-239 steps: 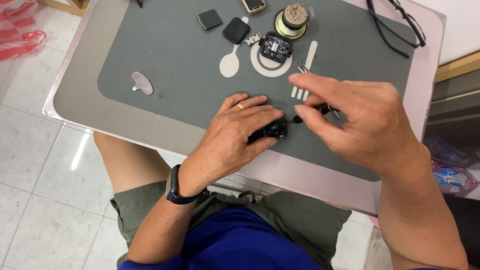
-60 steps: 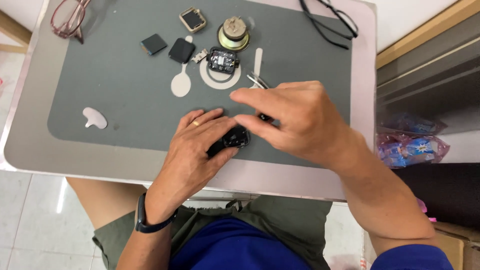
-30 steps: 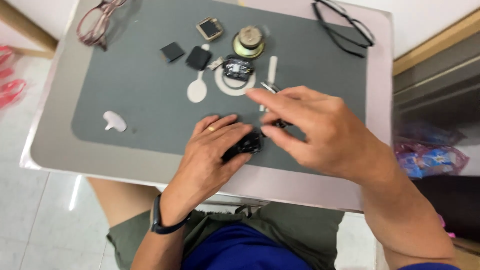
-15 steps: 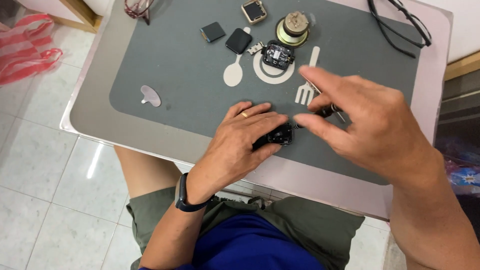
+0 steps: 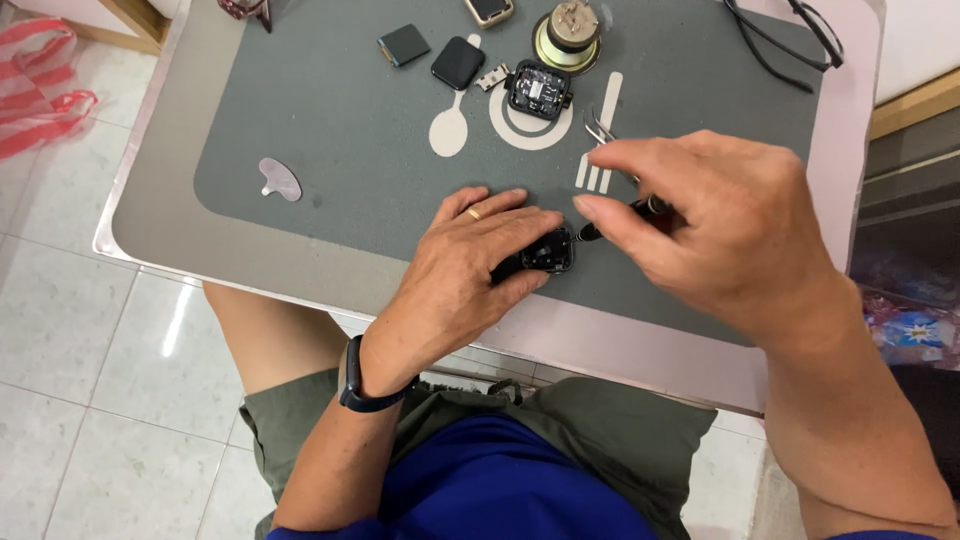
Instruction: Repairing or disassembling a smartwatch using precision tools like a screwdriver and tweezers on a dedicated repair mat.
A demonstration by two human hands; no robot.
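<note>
Watch case (image 5: 548, 252), small and black, sits centre frame, pinned on the grey mat (image 5: 330, 120) under left hand (image 5: 470, 275) fingertips. Right hand (image 5: 720, 225) pinches a screwdriver (image 5: 620, 215), tip at the case's right edge. View has tilted since half a second ago; grips unchanged.

White tiled floor (image 5: 90, 330), pale table (image 5: 160, 235), wooden trim (image 5: 915, 100)

Since half a second ago the right hand (image 5: 720, 225) has drawn slightly back from the small black watch case (image 5: 548, 250), so the dark tip of its screwdriver (image 5: 625, 215) shows between the two hands. The left hand (image 5: 475, 270) has spread its fingers (image 5: 500, 205) flatter over the case. Tweezers (image 5: 598, 128) now show clear above the right hand.
</note>
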